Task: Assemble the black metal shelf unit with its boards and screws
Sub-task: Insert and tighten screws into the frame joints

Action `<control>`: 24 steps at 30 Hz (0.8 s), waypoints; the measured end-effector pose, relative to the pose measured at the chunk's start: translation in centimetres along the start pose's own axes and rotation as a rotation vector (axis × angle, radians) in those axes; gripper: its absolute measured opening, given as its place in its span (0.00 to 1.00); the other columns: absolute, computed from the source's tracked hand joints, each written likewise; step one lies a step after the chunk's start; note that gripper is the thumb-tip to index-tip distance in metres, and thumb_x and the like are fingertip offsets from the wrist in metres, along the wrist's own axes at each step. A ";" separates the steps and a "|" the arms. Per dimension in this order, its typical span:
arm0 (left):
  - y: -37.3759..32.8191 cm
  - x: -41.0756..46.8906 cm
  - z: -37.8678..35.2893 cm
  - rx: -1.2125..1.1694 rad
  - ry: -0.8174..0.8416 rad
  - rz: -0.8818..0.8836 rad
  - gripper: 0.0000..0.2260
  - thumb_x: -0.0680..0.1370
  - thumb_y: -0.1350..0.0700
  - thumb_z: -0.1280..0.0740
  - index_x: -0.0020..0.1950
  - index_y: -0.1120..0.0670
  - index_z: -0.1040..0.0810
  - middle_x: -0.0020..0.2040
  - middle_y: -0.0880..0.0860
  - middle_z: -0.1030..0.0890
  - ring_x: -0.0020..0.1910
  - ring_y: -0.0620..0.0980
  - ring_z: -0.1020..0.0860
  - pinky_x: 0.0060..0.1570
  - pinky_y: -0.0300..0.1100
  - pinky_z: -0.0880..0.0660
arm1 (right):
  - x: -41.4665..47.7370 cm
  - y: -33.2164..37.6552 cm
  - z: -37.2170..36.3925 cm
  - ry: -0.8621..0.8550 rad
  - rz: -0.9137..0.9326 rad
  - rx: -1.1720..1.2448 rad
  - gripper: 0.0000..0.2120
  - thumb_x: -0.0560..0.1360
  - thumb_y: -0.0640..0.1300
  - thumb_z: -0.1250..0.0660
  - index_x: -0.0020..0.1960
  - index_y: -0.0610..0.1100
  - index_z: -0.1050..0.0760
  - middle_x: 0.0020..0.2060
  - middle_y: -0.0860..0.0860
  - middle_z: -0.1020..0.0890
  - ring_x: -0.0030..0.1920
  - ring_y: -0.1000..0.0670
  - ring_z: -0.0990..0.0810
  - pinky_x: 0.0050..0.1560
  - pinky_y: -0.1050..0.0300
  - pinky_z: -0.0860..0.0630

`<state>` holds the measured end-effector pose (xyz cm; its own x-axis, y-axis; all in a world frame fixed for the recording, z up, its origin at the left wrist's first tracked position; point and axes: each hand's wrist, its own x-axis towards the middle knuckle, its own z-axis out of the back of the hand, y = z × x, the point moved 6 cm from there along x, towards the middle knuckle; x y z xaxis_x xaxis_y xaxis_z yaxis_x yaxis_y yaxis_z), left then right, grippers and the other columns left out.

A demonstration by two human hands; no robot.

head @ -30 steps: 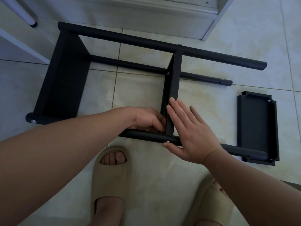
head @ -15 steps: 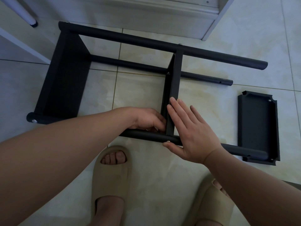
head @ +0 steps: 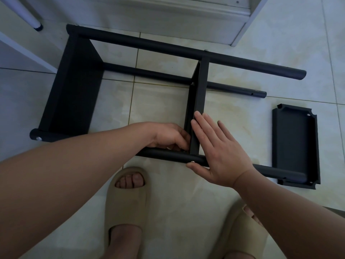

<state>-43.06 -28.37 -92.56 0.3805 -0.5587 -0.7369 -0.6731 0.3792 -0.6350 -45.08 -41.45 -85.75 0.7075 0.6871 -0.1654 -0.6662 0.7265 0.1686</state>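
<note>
While the shelf (head: pixel 242 60) lay on its side on the floor (head: pixel 158 105), 3 tubes (head: pixel 158 75), 2 fitted boards (head: pixel 74 90) and 4 screws (head: pixel 192 162) showed; 1 loose board (head: pixel 295 146) lay beside it. Right grip (head: pixel 220 152), fingers straight, pressed the middle board (head: pixel 200 98); left grip (head: pixel 168 136) curled at its corner, hold unclear.

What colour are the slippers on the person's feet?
The slippers are plain beige, a sandy tan with no pattern. The head view, the only one, shows them clearly.
</note>
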 end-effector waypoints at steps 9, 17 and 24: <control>-2.3 -4.1 4.4 0.428 -0.935 -0.109 0.08 0.81 0.55 0.36 0.58 0.49 0.20 0.57 0.48 0.19 0.59 0.50 0.22 0.58 0.47 0.25 | -0.2 -0.1 0.4 0.144 -0.048 0.109 0.47 0.75 0.75 0.54 0.83 0.48 0.62 0.81 0.54 0.65 0.81 0.52 0.64 0.81 0.41 0.55; -14.4 -3.6 0.4 1.171 -0.778 -0.257 0.27 0.79 0.49 0.37 0.78 0.47 0.38 0.81 0.52 0.42 0.80 0.56 0.47 0.75 0.56 0.46 | -6.0 -5.4 1.7 0.495 -0.237 0.213 0.35 0.77 0.68 0.38 0.79 0.56 0.43 0.72 0.56 0.30 0.68 0.50 0.26 0.68 0.52 0.29; -24.2 5.4 2.2 1.329 -0.734 -0.085 0.24 0.80 0.55 0.40 0.77 0.50 0.39 0.72 0.56 0.30 0.66 0.59 0.29 0.63 0.54 0.32 | -8.6 -9.0 -0.3 0.551 -0.214 0.258 0.14 0.79 0.64 0.39 0.58 0.57 0.32 0.49 0.55 0.22 0.50 0.49 0.21 0.45 0.54 0.30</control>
<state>-23.28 -38.94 -81.67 0.8786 -0.2855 -0.3829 0.2561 0.9583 -0.1270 -45.25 -53.95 -86.17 0.5480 0.4810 -0.6843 -0.3966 0.8697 0.2938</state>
